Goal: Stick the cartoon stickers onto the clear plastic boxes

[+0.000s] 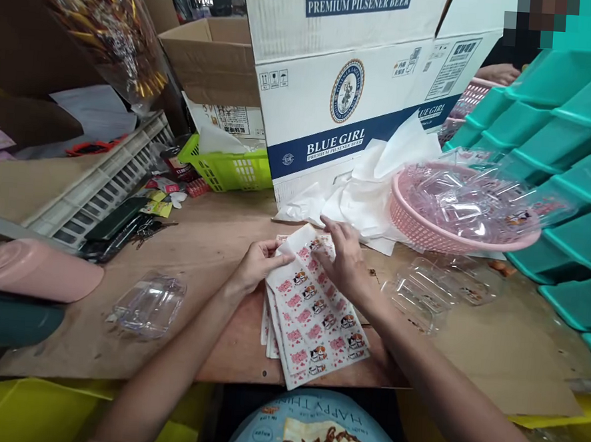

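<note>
A stack of white paper bags (314, 315) printed with pink and cat patterns lies on the wooden table (209, 242) in front of me. My left hand (259, 264) pinches the top left edge of the uppermost bag, fingers closed on it. My right hand (341, 256) rests on the top of the same bag, fingers curled and pressing at its upper edge. Both forearms reach in from below.
A pink basket (425, 232) of clear plastic trays sits to the right, with loose clear trays (431, 293) beside it and another clear tray (150, 303) at left. A Blue Girl beer carton (343, 97), white paper (372, 186), a green basket (229, 167), teal crates (569, 164) and a pink lid (32, 268) surround the work area.
</note>
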A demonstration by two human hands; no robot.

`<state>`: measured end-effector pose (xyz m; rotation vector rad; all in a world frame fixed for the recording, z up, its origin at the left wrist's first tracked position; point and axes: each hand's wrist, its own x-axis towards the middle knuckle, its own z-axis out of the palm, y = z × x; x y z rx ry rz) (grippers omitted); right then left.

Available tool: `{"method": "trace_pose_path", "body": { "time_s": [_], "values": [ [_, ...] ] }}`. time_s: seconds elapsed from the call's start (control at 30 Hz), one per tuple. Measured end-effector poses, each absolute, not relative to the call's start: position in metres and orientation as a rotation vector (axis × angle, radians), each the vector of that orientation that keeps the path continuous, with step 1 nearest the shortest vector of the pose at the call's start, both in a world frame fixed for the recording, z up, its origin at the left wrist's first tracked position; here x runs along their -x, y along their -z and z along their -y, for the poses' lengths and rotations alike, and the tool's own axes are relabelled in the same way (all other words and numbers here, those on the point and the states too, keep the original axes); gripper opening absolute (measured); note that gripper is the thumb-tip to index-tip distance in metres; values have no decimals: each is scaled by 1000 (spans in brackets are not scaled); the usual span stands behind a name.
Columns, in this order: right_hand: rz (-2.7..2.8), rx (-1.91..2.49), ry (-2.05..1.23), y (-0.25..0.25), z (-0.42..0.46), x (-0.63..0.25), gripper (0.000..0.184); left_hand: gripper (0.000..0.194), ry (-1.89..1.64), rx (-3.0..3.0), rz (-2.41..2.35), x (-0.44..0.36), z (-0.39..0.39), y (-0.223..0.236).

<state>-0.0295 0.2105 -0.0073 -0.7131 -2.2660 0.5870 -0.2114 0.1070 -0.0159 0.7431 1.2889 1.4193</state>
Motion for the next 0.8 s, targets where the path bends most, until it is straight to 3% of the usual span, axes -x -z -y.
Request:
{"method": "trace_pose_path", "body": {
  "time_s": [0.17,0.3,0.47,0.6,0.73,0.8],
  "values": [
    [2329,550,-337,8,-188,37,17,33,-1470,-563,-1167,197,-101,22],
    [2286,547,-433,18,-183,41,19,30,-1464,-681,-1198,190,-98,23],
    [2028,670,-902,20,-191,44,21,34,-1441,-867,-1368,190,-100,29],
    [1816,814,-945,14,-213,33,30,36,-1341,-1015,-1617,202,-99,37],
    [1706,829,-685,2,-222,21,23,31,-1503,-1127,-1847,198,-101,22],
    [1805,725,-433,-1,-214,19,14,34,-1502,-1161,-1675,183,-103,8]
  ]
}}
